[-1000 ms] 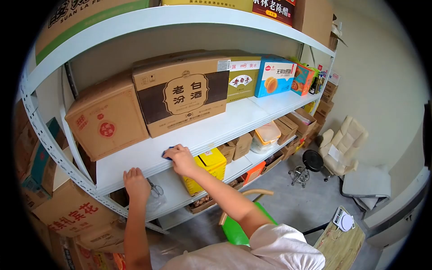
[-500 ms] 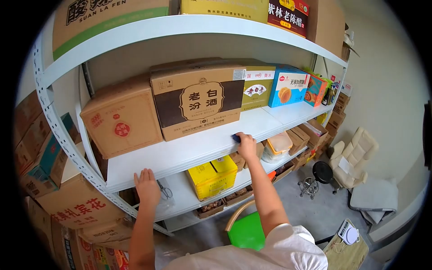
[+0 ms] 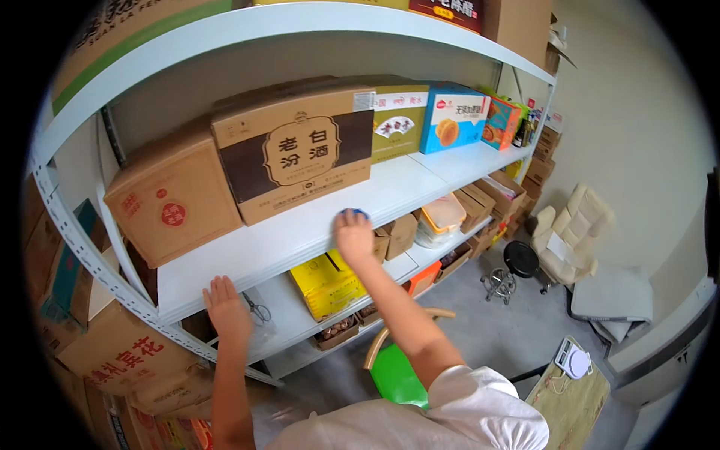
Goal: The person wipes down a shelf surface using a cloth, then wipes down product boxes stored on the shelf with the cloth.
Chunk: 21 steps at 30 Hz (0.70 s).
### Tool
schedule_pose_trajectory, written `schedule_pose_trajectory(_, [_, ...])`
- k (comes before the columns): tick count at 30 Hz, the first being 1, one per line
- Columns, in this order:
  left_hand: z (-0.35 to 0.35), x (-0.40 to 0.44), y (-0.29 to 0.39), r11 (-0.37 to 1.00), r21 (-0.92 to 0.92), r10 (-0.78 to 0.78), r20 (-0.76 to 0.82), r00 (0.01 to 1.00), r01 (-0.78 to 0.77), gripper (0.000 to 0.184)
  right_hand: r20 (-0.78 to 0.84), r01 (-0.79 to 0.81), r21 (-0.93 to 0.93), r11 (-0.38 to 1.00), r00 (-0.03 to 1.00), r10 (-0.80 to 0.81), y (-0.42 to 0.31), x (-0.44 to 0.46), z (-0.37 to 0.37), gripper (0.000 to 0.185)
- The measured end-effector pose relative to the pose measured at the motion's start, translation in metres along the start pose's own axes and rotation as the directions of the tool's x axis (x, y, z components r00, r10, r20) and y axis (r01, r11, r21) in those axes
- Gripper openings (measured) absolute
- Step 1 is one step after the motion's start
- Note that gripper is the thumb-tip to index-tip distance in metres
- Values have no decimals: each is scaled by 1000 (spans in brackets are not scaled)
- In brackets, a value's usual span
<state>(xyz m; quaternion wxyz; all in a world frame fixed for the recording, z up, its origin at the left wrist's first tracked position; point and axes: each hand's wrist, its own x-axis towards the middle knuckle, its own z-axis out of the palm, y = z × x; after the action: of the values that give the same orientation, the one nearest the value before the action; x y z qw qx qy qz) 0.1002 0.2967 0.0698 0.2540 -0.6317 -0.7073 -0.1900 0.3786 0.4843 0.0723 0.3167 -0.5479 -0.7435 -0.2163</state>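
My right hand (image 3: 353,238) is closed over a small dark blue item (image 3: 355,213), which lies against the white shelf board (image 3: 285,238) near its front edge; what the item is cannot be made out. My left hand (image 3: 227,309) rests on the same front edge farther left, fingers spread, holding nothing. Behind my hands on the shelf stand a plain brown carton (image 3: 176,199), a brown and black carton (image 3: 298,157), an olive box (image 3: 397,124) and a blue box (image 3: 453,120).
Below, the lower shelf holds a yellow box (image 3: 326,286), scissors (image 3: 259,309) and a lidded plastic tub (image 3: 442,216). A green chair (image 3: 397,375) stands close by on the right. Farther off are a black stool (image 3: 520,259), a cream armchair (image 3: 576,232) and a table (image 3: 574,401) with a scale.
Between the earlier frames my right hand slid right along the shelf with the blue item; now it is back partway left. My left hand stays at the shelf edge. The view has shifted.
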Motion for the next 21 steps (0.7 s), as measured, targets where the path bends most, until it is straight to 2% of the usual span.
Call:
schedule_pose_trajectory(2, [2, -2, 1, 999, 22, -24, -19, 1000, 24, 52, 72, 25, 87, 996, 997, -31, -37, -9, -2, 29])
schedule_pose_trajectory(3, [3, -3, 1, 1000, 15, -14, -6, 1000, 14, 52, 51, 59, 96, 994, 997, -64, -56, -14, -13, 31])
schedule_pose_trajectory(4, [3, -2, 1, 999, 27, -23, -12, 1000, 23, 52, -68, 138, 108, 985, 989, -131, -70, -20, -10, 34])
schedule_pose_trajectory(7, [9, -3, 0, 999, 30, -33, -23, 999, 34, 53, -73, 148, 230, 962, 988, -135, -116, -29, -25, 38])
schedule_pose_trajectory(12, [5, -6, 7, 999, 5, -39, -29, 999, 40, 58, -9, 183, 269, 946, 982, -188, -173, -42, -35, 45])
schedule_pose_trajectory(14, [12, -10, 1, 999, -10, -33, -49, 998, 32, 69, -29, 252, 272, 929, 967, -254, -186, -48, -37, 50])
schedule_pose_trajectory(21, [11, -10, 4, 999, -41, -16, -15, 1000, 15, 74, -23, 228, 328, 917, 972, -233, -187, -55, -39, 53])
